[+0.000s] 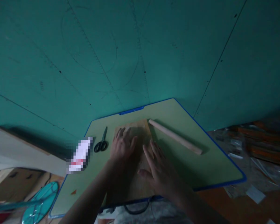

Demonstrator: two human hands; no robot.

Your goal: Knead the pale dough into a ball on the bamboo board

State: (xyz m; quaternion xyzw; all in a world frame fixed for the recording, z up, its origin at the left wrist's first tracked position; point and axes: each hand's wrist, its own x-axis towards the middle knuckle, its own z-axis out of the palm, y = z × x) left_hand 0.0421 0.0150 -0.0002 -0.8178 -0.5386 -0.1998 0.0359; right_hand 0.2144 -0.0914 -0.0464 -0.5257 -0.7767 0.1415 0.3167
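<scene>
Left hand (pixel 122 146), right hand (pixel 157 163) lay fingers apart over one board (pixel 134 183), one scissors (pixel 103 141) beside, one rod (pixel 175 136) inside bench's (pixel 214 168) right edge

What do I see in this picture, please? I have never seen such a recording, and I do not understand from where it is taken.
There is no machine here, only a person's two bare hands. The single view comes from a camera on the head, looking forward and down. The left hand and right hand are spread over a wooden board on a table. Scissors lie left of the board, a wooden rod right. I see nothing held, though the palms are hidden.
</scene>
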